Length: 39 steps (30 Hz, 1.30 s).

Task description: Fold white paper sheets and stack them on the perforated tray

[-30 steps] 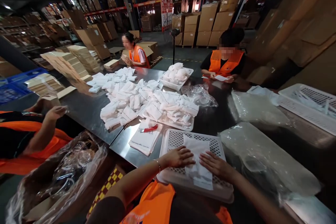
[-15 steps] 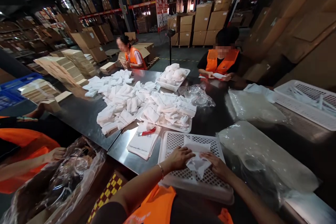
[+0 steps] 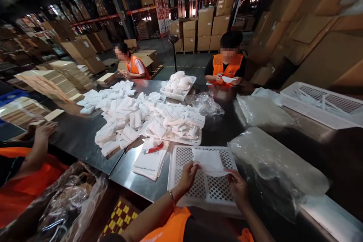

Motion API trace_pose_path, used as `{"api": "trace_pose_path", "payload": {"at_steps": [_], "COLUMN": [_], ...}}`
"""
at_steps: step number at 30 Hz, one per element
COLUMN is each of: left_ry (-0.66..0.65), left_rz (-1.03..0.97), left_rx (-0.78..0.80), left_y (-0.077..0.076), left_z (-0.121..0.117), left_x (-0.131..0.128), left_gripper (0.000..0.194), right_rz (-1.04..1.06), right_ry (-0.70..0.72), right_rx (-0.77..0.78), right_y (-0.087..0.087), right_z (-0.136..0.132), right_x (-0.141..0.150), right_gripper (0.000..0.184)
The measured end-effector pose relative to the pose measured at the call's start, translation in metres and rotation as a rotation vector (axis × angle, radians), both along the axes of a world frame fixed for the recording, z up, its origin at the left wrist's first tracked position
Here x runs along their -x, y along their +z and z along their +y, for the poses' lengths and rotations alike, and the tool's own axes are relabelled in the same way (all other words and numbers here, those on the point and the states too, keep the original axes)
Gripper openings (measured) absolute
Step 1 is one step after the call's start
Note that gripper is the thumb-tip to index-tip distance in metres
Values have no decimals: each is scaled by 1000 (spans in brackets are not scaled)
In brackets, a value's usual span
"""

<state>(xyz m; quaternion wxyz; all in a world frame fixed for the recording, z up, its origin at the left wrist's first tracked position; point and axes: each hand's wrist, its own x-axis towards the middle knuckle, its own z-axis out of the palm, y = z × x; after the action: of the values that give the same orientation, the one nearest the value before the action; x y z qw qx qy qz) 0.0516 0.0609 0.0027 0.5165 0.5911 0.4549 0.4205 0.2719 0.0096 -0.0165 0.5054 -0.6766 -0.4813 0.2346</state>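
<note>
White cloth piece (image 3: 210,161) held over the perforated tray (image 3: 181,189)

Left hand (image 3: 188,176) and right hand (image 3: 237,185) each pinch one edge; fingertips are hidden beneath the fabric.

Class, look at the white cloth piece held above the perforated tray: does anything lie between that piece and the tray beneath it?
Nothing visible does. The left hand and right hand hold the white cloth piece by its edges over the white perforated tray, whose mesh floor shows bare beneath it.

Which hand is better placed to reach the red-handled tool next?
Left, probably. The left hand grips the white cloth on the side nearer the red-handled tool; the right hand would have to cross over.
</note>
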Motion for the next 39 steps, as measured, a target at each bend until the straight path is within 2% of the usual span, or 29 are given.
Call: {"api": "trace_pose_path", "payload": {"at_steps": [6, 11, 14, 18, 22, 25, 28, 30, 32, 33, 35, 37, 39], "left_ry": [276, 311, 318, 265, 160, 84, 90, 96, 38, -8, -72, -76, -67], "left_rz": [93, 270, 330, 487, 732, 896, 951, 975, 967, 958, 946, 936, 877], "left_rx": [-14, -34, -51, -87, -104, -122, -155, -299, -525, -611, -638, -553, -473], "left_y": [-3, -10, -13, -17, -16, -8, 5, 13, 16, 14, 4, -13, -29], "left_z": [-7, 1, 4, 6, 10, 14, 19, 21, 23, 24, 26, 27, 26], "left_x": [-15, -18, -14, -9, -2, 7, 9, 1, -15, -24, -39, -44, -41], "left_gripper": [62, 60, 55, 50, 43, 37, 32, 48, 55, 53, 48, 49, 53], "right_rz": [-91, -229, -289, -355, -415, -445, -491, -615, -803, -889, -997, -999, -888], "right_ry": [-150, -246, -254, -240, -193, -161, -209, -180, -7, 97, 216, 174, 72], "right_rx": [66, 96, 94, 82, 72, 71, -2, -124, -242, -273, -274, -214, -136], "right_y": [-5, -8, -12, -17, -24, -26, -21, -17, -17, -20, -32, -46, -57], "right_z": [9, 11, 10, 7, 6, 7, 13, 20, 31, 38, 49, 58, 62], "right_x": [21, 28, 27, 25, 22, 19, 17, 19, 25, 29, 37, 42, 41], "right_gripper": [58, 58, 54, 53, 53, 54, 51, 48, 41, 40, 47, 48, 52]}}
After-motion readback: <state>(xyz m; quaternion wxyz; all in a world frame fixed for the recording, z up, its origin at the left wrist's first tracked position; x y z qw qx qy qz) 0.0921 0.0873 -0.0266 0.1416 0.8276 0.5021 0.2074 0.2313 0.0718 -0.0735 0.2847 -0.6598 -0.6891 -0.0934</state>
